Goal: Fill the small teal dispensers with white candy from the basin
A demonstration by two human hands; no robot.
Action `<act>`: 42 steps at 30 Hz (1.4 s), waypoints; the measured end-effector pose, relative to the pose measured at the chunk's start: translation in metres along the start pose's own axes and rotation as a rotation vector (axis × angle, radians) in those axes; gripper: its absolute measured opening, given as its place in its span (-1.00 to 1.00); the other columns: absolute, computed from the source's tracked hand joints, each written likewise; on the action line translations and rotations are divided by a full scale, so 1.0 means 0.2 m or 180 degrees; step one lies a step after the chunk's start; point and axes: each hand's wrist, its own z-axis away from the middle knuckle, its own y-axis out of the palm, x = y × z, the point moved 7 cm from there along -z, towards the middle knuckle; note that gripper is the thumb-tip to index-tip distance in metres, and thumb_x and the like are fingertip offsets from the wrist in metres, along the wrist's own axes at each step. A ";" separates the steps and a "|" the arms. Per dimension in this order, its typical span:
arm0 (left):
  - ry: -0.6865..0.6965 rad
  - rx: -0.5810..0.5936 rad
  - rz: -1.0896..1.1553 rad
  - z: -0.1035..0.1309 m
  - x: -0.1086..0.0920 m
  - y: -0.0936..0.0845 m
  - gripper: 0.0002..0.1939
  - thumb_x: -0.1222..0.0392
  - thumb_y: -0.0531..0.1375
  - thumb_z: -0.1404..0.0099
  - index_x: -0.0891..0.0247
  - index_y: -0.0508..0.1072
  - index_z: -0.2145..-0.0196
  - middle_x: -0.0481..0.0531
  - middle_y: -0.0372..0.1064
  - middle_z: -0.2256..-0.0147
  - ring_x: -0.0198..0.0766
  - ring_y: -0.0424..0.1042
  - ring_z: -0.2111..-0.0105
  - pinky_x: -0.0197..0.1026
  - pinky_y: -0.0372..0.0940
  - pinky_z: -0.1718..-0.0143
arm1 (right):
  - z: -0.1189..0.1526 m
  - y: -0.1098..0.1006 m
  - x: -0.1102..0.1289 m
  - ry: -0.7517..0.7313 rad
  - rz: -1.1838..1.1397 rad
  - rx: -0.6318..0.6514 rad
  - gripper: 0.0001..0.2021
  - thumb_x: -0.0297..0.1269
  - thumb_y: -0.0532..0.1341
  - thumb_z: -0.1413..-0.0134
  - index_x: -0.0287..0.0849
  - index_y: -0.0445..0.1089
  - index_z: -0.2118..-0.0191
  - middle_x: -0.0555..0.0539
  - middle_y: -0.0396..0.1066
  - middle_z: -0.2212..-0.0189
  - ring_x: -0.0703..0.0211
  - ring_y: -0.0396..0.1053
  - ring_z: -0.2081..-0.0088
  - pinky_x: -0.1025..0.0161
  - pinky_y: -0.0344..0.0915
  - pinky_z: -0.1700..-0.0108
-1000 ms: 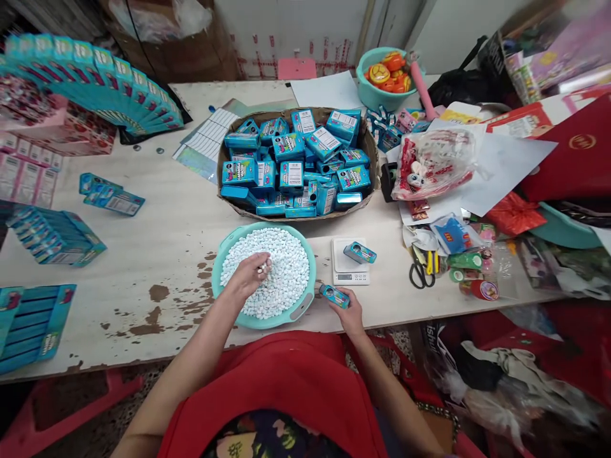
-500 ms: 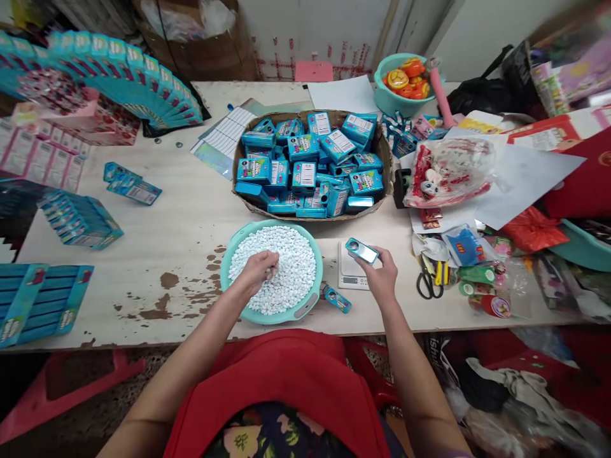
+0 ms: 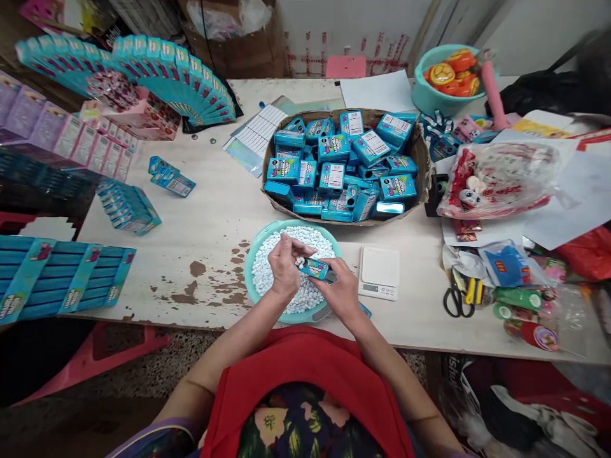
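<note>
Over a round teal basin (image 3: pixel 258 296) of small white candies (image 3: pixel 267 262), my right hand (image 3: pixel 341 289) holds a small blue tin (image 3: pixel 312 268), tilted on its side. My left hand (image 3: pixel 285 264) is cupped at the tin's left end, with a few white candies (image 3: pixel 300 259) between its curled fingers and the tin's opening. A white digital scale (image 3: pixel 379 266) stands bare to the right of the basin. Part of another blue packet (image 3: pixel 365 310) shows behind my right wrist. Beyond the basin, a cardboard tray (image 3: pixel 422 191) holds many blue tins (image 3: pixel 334 147).
Teal display cards (image 3: pixel 181 70) and blue packs (image 3: pixel 62 273) fill the left side. At the right are black scissors (image 3: pixel 456 300), plastic bags (image 3: pixel 510 172) and green tubes (image 3: pixel 520 297). A teal bowl (image 3: pixel 427 95) of orange toys stands at the back right.
My right hand has brought the tin from above the scale leftward over the basin. My left hand has risen from the candies to meet it. The view has shifted, moving the table items rightward.
</note>
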 end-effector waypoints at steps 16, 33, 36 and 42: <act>-0.0515 0.0075 -0.1224 -0.13 0.18 -0.33 -0.70 -0.02 0.21 -0.11 0.31 0.37 0.41 -0.06 0.36 0.51 -0.38 0.39 0.58 -0.31 0.32 0.49 | 0.17 -0.53 -0.65 0.1332 -0.0301 -0.1171 -0.65 -0.20 0.33 0.20 -0.14 0.37 0.20 -0.06 0.45 0.23 0.10 0.39 0.24 0.14 0.32 0.14; -0.0949 0.0657 -0.1868 -0.04 0.37 -0.23 -0.73 -0.01 0.20 -0.11 0.28 0.38 0.42 -0.02 0.38 0.46 -0.34 0.38 0.54 -0.29 0.28 0.48 | 0.71 -0.74 -1.09 0.2369 -0.0259 -0.2048 -0.46 0.06 0.22 0.06 -0.24 0.34 0.05 -0.27 0.36 0.02 -0.03 0.32 0.00 0.09 0.29 0.04; -0.0998 0.0761 -0.1924 -0.03 0.40 -0.20 -0.72 -0.03 0.18 -0.12 0.28 0.38 0.41 0.00 0.37 0.44 -0.32 0.38 0.53 -0.27 0.30 0.45 | 0.83 -0.72 -1.16 0.2533 -0.0297 -0.2064 -0.47 0.07 0.24 0.12 -0.26 0.38 0.12 -0.26 0.42 0.12 -0.03 0.36 0.07 0.09 0.31 0.08; -0.0167 0.1449 -0.3861 -0.05 0.37 -0.16 -0.75 0.02 0.12 -0.16 0.22 0.43 0.29 0.14 0.40 0.21 -0.07 0.39 0.22 -0.14 0.29 0.29 | 0.89 -0.65 -1.20 0.2580 -0.0541 -0.1965 -0.51 0.04 0.28 0.18 -0.26 0.42 0.19 -0.21 0.48 0.23 0.02 0.41 0.17 0.11 0.33 0.11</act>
